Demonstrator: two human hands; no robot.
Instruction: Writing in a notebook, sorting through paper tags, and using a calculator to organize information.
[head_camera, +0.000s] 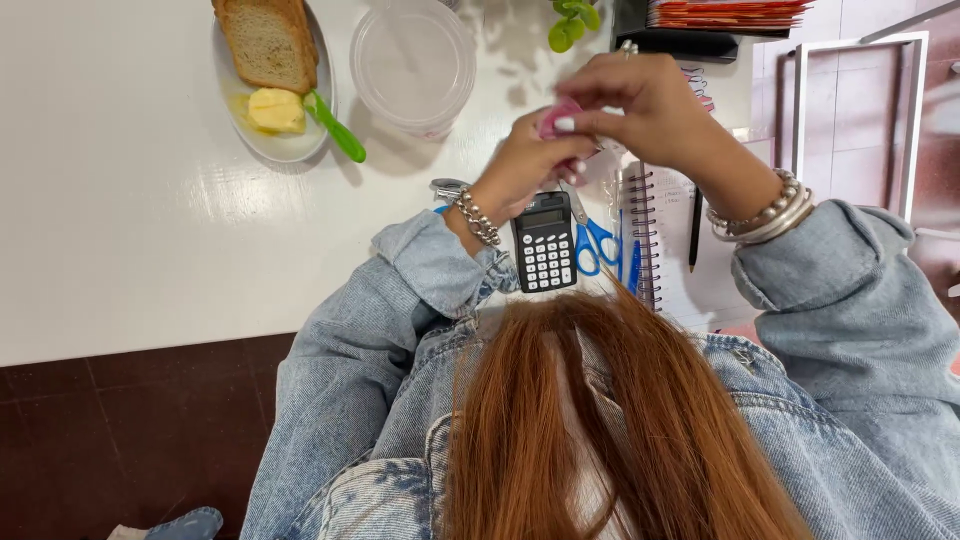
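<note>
Small pink object (556, 117), prob. an eraser or sharpener, can't tell which, is held up above the tabletop (130, 220), pinched between both hands over the calculator (545, 241). Left hand (520, 165) is closed round its lower part, fingers curled under; right hand (650, 110) comes in from above w/ thumb and fingertips pinching the top. Most of the object is hidden by fingers.

To do this bit well, I'd judge: keep the left hand's grip steady, work w/ right fingertips only, and stay over the tabletop so nothing dropped goes far.

Just below the hands: black calculator, blue-handled scissors (597, 240) touching its right side, then a spiral notebook (668, 240) w/ a dark pencil (695, 230) lying on it. Further off, top left, a plate (290, 150) w/ toast (268, 42), a lump of butter (276, 110) and a green-handled knife (335, 128); beside it a clear plastic tub (413, 65).
</note>
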